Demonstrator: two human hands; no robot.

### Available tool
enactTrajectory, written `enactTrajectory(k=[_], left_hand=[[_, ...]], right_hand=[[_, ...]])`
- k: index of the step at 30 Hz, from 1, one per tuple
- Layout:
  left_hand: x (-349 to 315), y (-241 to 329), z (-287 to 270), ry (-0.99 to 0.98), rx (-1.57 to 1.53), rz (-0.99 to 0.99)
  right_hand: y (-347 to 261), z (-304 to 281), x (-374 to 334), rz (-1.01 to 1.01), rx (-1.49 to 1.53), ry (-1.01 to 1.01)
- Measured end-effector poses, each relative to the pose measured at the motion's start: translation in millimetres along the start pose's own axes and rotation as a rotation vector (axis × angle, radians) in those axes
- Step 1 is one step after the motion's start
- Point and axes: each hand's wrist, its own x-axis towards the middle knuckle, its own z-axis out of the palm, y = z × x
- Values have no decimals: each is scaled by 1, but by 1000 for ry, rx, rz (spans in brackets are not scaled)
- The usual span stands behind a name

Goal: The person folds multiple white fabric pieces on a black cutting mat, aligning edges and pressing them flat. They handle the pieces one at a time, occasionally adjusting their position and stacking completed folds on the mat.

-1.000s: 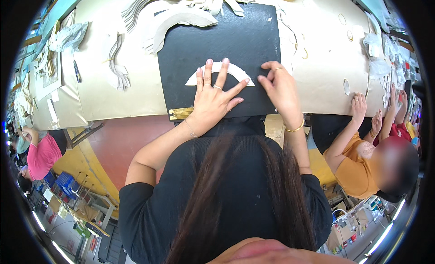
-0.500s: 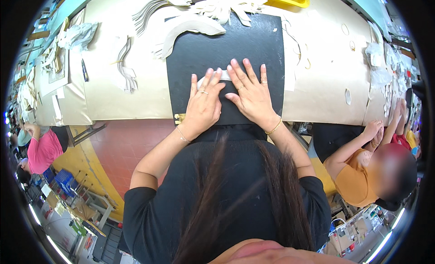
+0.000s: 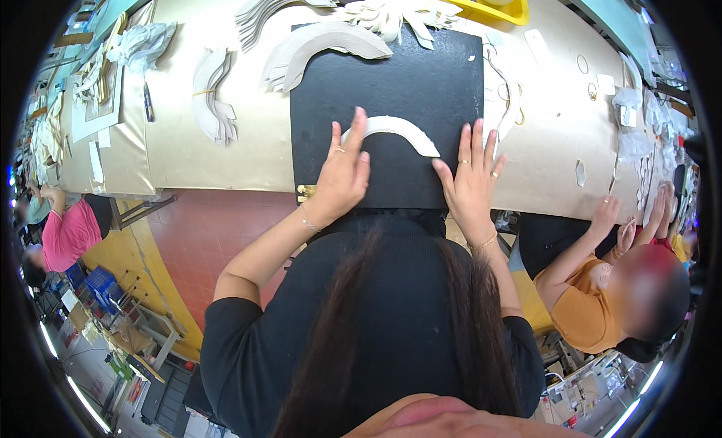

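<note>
A curved off-white strip lies arched on a black board. My left hand is at its left end, fingers stretched out and covering that tip; whether it presses on the strip I cannot tell. Beyond the other end, my right hand rests with fingers spread near the board's right edge. Its thumb is close to the strip's right tip, and it holds nothing. Along the board's upper left edge sits a fanned stack of similar curved pieces.
Loose off-white strips and a yellow tray are at the back. To the left lie a banded bundle of strips, a pen and a plastic bag. A co-worker in orange sits at the right.
My right hand has slid right, off the strip, leaving most of its arch uncovered. The left hand has stayed near the left end. The whole view has shifted slightly.
</note>
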Motion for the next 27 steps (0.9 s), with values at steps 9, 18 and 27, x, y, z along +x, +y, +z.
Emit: enactTrajectory(k=[9,18,27], left_hand=[[44,-31,-53,482,350,-10],[110,-60,-60,460,693,-23],[84,-5,-76,353,-64,-249]], right_hand=[[-68,-5,51,-185,261,51],[-30,-26,48,-96,830,-57],[79,-73,67,279,436,362]])
